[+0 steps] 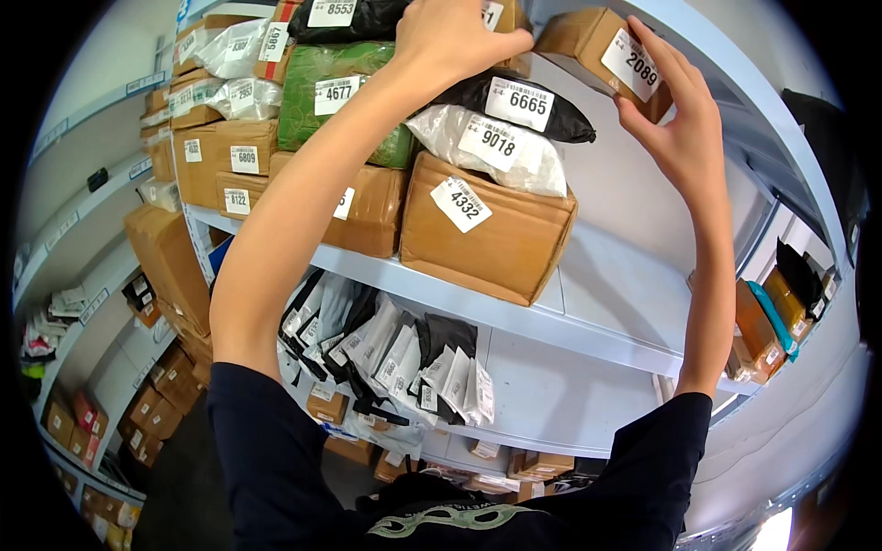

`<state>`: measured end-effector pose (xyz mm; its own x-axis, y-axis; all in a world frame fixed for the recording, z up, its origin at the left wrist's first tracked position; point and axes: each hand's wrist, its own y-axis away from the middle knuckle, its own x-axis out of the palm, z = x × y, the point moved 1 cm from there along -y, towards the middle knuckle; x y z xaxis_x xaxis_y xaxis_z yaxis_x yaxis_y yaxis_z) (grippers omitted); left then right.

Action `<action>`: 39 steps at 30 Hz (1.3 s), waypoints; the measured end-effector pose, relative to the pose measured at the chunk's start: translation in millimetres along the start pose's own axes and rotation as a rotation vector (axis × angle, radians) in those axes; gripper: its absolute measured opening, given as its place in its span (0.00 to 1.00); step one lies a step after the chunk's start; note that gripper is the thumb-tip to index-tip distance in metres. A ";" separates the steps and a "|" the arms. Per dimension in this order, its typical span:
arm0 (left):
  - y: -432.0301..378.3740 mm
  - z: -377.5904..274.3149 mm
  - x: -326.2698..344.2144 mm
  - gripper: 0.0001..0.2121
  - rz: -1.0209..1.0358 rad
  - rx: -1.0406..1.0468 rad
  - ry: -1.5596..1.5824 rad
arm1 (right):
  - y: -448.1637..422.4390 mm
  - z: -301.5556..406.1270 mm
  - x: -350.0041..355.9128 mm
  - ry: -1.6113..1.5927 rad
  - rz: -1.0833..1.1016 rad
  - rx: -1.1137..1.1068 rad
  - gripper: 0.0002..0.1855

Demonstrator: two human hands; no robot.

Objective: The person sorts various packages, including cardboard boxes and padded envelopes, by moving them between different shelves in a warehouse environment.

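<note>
My right hand (679, 113) grips a small cardboard box (582, 52) by its right end, fingers on top and thumb below. The box is tilted and bears a white label. At the top edge, my left hand (448, 38) reaches over the stacked parcels, its fingers cut off by the picture. Its thumb lies in front of another brown box (513, 24); whether it grips that box is hidden. Below are a black plastic parcel (568, 124), a white plastic mailer (441, 127) and a large carton (475, 258). A green-wrapped parcel (303, 103) is beside them.
The loaded metal shelf (613, 337) has a raised front edge. Several upright mailers (372, 344) fill part of the shelf underneath. More cartons (165, 255) stand on the left, near another rack (103, 303). At right, parcels (758, 330) rest beyond the curved-looking upright (778, 96).
</note>
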<state>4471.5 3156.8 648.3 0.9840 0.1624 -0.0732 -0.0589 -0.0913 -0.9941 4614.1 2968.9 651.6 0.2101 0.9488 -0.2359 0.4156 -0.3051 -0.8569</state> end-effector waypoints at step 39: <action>4.8 -14.1 -54.4 0.34 -0.424 0.414 0.490 | 15.2 5.2 82.2 -1.087 -0.001 0.279 0.20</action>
<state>4420.1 3133.6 648.6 0.8928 -0.3614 0.2689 0.3770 0.2727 -0.8852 4633.1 3042.7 616.8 -0.7311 0.5577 -0.3931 0.1736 -0.4051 -0.8976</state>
